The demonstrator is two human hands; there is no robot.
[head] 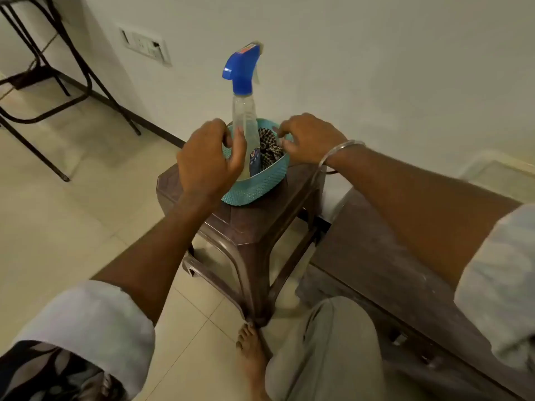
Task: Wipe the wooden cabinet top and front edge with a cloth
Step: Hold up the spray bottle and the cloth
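Note:
A dark checkered cloth (267, 149) lies bunched inside a teal plastic basket (254, 186). In the same basket stands a clear spray bottle (244, 117) with a blue trigger head. My left hand (202, 160) curls over the basket's left rim, with the thumb against the bottle. My right hand (309, 140), a metal bangle on its wrist, has its fingers hooked on the right rim. The wooden cabinet (376, 256) runs along the wall at the lower right, and its brown top looks dusty. My right forearm passes above it.
The basket sits on a brown plastic stool (246, 224) just left of the cabinet. My bare foot (252, 351) touches a stool leg. Black metal table legs (58, 82) stand at the far left on the tiled floor. A switch plate (144, 46) is on the wall.

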